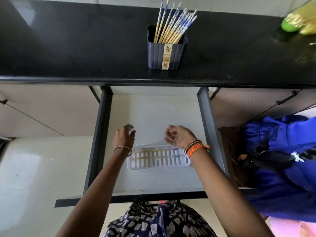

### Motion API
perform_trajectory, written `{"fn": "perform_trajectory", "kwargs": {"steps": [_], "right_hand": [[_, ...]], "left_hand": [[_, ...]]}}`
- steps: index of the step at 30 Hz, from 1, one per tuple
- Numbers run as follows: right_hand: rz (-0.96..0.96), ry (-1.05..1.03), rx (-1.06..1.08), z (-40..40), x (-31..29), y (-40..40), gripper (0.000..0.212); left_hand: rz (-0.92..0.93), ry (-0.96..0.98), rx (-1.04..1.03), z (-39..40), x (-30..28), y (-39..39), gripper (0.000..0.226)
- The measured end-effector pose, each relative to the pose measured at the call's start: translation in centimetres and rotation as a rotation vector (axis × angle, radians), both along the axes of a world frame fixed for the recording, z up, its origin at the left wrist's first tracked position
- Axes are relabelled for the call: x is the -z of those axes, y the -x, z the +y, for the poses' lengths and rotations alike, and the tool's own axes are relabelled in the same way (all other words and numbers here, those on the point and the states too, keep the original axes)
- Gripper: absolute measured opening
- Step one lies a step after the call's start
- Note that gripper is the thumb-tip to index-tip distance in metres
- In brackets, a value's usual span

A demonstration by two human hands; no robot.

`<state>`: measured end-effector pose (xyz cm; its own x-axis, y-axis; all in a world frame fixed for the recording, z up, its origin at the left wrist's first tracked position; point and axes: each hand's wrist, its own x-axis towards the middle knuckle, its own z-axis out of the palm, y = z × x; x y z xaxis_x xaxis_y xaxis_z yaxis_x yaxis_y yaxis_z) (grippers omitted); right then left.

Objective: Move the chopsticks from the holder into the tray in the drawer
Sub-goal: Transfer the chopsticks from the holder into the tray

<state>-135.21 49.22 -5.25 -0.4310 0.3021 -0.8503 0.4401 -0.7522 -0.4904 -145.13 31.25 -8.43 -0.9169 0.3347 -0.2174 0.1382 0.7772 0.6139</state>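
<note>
A dark ribbed holder (166, 53) stands on the black counter (68, 48), with several wooden chopsticks (174, 23) with blue-and-white tops leaning out of it. Below, the drawer (153, 113) is pulled out. A white slotted tray (159, 159) lies near the drawer's front, and a few chopsticks (153, 152) lie lengthwise in it. My left hand (124, 136) hovers just beyond the tray's left end, fingers loosely curled, holding nothing. My right hand (179, 135) hovers above the tray's far right edge, palm turned up, fingers apart and empty.
A green and yellow object (299, 23) sits at the counter's far right. Someone in blue clothing (282, 159) stands close to the drawer's right side. The dark drawer walls (100, 134) flank both forearms. White cabinet fronts lie to the left.
</note>
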Motion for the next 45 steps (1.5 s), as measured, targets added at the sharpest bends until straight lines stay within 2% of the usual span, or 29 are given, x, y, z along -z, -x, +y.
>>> {"fn": "perform_trajectory", "kwargs": {"steps": [4,6,9,13,16,20,25,30,34,40,45], "right_hand": [[0.275,-0.426,0.068,4.8,-7.3,4.7,0.017],[0.309,-0.624,0.125,7.8,-10.1,7.4,0.016],[0.298,-0.852,0.205,12.5,-13.1,11.9,0.022],[0.245,-1.122,0.178,17.9,-14.6,17.4,0.022],[0.206,-1.151,0.069,20.2,-14.4,20.8,0.035],[0.171,-1.158,-0.034,21.6,-13.1,23.6,0.044],[0.223,-1.156,0.015,22.1,-12.1,24.7,0.032],[0.23,-1.211,0.05,22.4,-12.4,25.1,0.039],[0.202,-1.228,0.061,22.8,-13.6,25.9,0.036],[0.19,-1.163,0.069,23.0,-13.9,26.1,0.028],[0.214,-1.163,0.176,23.6,-15.0,24.9,0.032]], "left_hand": [[0.203,-0.294,0.12,6.6,-7.4,4.1,0.024],[0.316,-0.375,0.166,9.9,-11.2,6.3,0.026],[0.453,-0.393,0.244,13.8,-15.1,9.3,0.03],[0.555,-0.286,0.29,16.7,-16.2,12.9,0.038],[0.618,-0.172,0.343,17.6,-15.5,15.4,0.04],[0.65,-0.081,0.411,17.9,-14.4,17.4,0.028],[0.642,-0.109,0.425,17.7,-13.5,17.8,0.025],[0.64,-0.118,0.426,17.9,-13.4,18.0,0.024],[0.646,-0.125,0.423,17.9,-13.6,18.1,0.023],[0.643,-0.133,0.407,17.9,-13.5,18.2,0.022],[0.607,-0.127,0.405,18.1,-14.2,17.8,0.025]]}}
